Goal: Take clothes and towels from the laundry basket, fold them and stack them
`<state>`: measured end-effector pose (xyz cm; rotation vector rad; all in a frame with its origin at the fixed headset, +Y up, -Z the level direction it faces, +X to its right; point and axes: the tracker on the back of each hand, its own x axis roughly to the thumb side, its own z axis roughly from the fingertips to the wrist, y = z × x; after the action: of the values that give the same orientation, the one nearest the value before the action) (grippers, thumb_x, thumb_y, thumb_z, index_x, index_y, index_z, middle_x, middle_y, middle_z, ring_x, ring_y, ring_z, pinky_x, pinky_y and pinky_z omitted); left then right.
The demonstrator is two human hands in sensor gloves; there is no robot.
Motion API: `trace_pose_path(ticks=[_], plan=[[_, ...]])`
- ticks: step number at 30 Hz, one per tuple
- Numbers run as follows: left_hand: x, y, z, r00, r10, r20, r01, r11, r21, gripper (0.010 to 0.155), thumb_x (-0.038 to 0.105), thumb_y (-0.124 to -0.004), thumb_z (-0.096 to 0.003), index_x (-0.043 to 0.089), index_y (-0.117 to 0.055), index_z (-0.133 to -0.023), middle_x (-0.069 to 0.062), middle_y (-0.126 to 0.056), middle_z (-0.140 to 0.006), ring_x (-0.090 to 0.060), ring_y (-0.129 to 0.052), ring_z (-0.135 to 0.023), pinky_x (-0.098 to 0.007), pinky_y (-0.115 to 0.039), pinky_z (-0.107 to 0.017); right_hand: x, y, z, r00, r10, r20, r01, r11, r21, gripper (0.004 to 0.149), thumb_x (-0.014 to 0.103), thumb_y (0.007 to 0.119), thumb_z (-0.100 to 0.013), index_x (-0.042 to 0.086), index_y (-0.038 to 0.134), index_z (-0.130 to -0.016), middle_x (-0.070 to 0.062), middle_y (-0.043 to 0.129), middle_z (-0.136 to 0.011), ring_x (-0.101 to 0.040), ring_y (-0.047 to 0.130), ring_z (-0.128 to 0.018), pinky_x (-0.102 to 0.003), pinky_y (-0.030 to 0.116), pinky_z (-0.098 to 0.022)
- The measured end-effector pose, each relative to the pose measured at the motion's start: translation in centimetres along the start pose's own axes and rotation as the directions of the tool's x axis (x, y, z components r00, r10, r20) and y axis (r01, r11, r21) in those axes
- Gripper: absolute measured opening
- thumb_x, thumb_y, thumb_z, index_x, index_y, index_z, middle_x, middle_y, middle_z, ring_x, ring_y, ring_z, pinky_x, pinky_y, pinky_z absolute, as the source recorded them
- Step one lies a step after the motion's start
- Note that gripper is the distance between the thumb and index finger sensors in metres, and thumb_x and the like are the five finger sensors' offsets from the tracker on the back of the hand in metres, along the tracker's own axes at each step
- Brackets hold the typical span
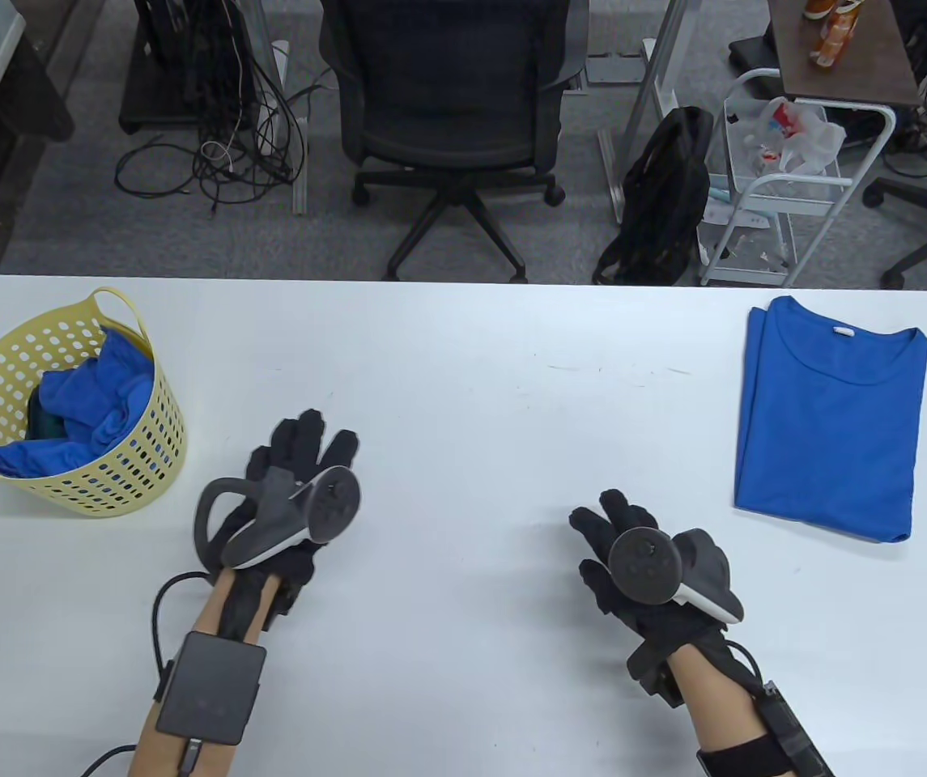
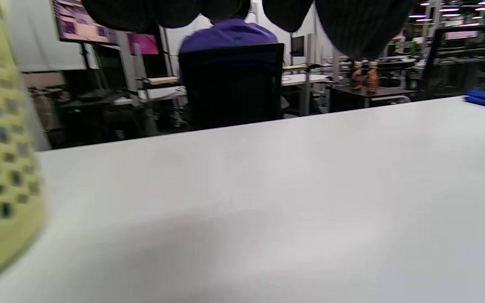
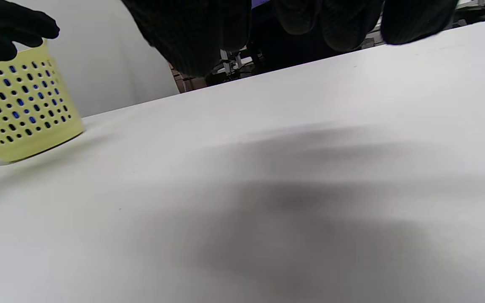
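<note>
Both empty, the left hand (image 1: 301, 477) and right hand (image 1: 633, 550) hover fingers spread, seemingly ready for the basket (image 1: 139, 453), one folded blue shirt (image 1: 831, 421) aside.

Yellow basket (image 3: 23, 111) on white table (image 3: 267, 189), far left.

A pale yellow laundry basket (image 1: 66, 405), its wall patterned all over with rows of small round holes, is showing bright blue crumpled clothes (image 1: 91, 396) inside, with a small patch of dark teal among them. A folded T-shirt (image 1: 831, 417) is lying in solid royal blue, carrying a small white label at the neckline. The table (image 1: 463, 364) is showing plain white. Both the left hand (image 1: 289, 502) and the right hand (image 1: 649, 566) are wearing black gloves, each carrying a dark grey tracker with a white underside.
</note>
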<state>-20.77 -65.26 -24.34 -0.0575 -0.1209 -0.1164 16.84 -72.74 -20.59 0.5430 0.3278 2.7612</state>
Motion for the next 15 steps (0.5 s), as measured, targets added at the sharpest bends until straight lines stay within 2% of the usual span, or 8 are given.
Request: trace_pose_path(ticks=[2, 5, 7, 9, 13, 15], plan=[[-3.3, 1.4, 0.6, 0.993, -0.017, -0.119, 0.020, 1.000, 0.022, 0.078, 0.053, -0.075, -0.0532, 0.027, -0.045, -0.121, -0.025, -0.038, -0.128, -0.052, -0.051, -0.113, -0.065, -0.058, -0.077, 1.3, 0.9, 0.3, 1.000, -0.006, 0.016, 0.006, 1.000, 0.008, 0.062, 0.024, 0.072, -0.065, 0.007, 0.045, -0.118, -0.038, 0.030, -0.119, -0.066, 0.043, -0.100, -0.078, 0.049, -0.066], [-7.0, 2.2, 0.6, 0.967, -0.036, -0.254, 0.046, 0.998, 0.033, 0.079, 0.052, -0.075, -0.0540, 0.026, -0.044, -0.121, -0.024, -0.040, -0.128, -0.052, -0.053, -0.112, -0.064, -0.060, -0.077, 2.2, 1.7, 0.8, 1.000, -0.002, 0.020, 0.001, 1.000, 0.014, 0.062, 0.025, 0.071, -0.066, 0.007, 0.044, -0.119, -0.038, 0.029, -0.119, -0.066, 0.043, -0.100, -0.078, 0.050, -0.066], [-10.4, 2.3, 0.2, 0.913, -0.123, -0.389, 0.128, 0.992, -0.011, 0.075, 0.050, -0.073, -0.0561, 0.025, -0.044, -0.121, -0.022, -0.046, -0.127, -0.048, -0.061, -0.110, -0.062, -0.064, -0.076, 2.4, 2.2, 1.0, 1.000, 0.006, 0.008, -0.006, 1.000, 0.011, 0.062, 0.026, 0.071, -0.066, 0.007, 0.044, -0.119, -0.038, 0.030, -0.119, -0.066, 0.043, -0.100, -0.078, 0.050, -0.066], [-13.0, 2.2, -0.3, 0.867, -0.144, -0.477, 0.125, 0.990, -0.072, 0.071, 0.046, -0.070, -0.0581, 0.024, -0.043, -0.121, -0.021, -0.052, -0.126, -0.045, -0.068, -0.108, -0.059, -0.068, -0.075, 2.1, 2.7, 1.0, 1.000, 0.028, -0.004, -0.028, 0.999, 0.028, 0.062, 0.026, 0.070, -0.066, 0.007, 0.044, -0.119, -0.038, 0.029, -0.119, -0.066, 0.043, -0.100, -0.078, 0.050, -0.066], [-17.2, 1.3, -1.6, 0.822, 0.002, -0.570, -0.088, 0.988, -0.123, 0.070, 0.044, -0.070, -0.0587, 0.026, -0.043, -0.120, -0.018, -0.059, -0.124, -0.040, -0.077, -0.104, -0.056, -0.073, -0.073, 1.1, 3.3, 0.9, 0.999, 0.027, -0.032, -0.026, 0.999, 0.037, 0.062, 0.026, 0.070, -0.066, 0.007, 0.043, -0.119, -0.038, 0.029, -0.119, -0.066, 0.043, -0.100, -0.078, 0.049, -0.066], [-18.4, 0.6, -2.5, 0.799, 0.062, -0.599, -0.180, 0.974, -0.140, 0.071, 0.045, -0.072, -0.0579, 0.029, -0.042, -0.121, -0.018, -0.060, -0.124, -0.038, -0.078, -0.103, -0.055, -0.074, -0.073, 0.6, 3.4, 0.8, 0.999, 0.004, -0.041, -0.002, 0.999, 0.039, 0.063, 0.026, 0.070, -0.066, 0.006, 0.043, -0.119, -0.039, 0.028, -0.119, -0.066, 0.043, -0.100, -0.077, 0.049, -0.066]])
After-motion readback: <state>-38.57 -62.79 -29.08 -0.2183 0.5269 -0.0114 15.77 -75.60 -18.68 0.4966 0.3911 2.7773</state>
